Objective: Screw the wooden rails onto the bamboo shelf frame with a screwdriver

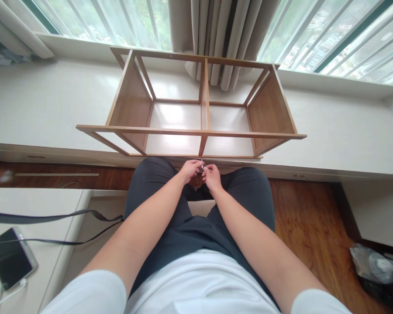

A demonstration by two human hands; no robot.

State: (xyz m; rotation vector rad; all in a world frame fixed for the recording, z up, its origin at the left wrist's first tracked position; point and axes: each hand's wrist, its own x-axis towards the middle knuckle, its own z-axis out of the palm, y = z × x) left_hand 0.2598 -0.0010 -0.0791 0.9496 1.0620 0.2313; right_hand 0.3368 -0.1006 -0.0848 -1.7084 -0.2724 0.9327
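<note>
Close together between my knees, my left hand (190,170) and my right hand (212,178) pinch at a small, thin, whitish piece (202,164), too small to name. It stands roughly upright between the fingertips. Just beyond it lies a wooden furniture frame (190,131), with a middle divider (205,96), two solid end panels and open bays. My hands are in front of its near lower rail, apart from it as far as I can see.
The frame rests on a long white window bench (330,126). Behind it hang beige curtains (212,39). To the left, a white surface (62,200) carries a phone (11,257) and a black strap (85,212). Plastic-wrapped items (376,266) lie on the wooden floor (301,218) at right.
</note>
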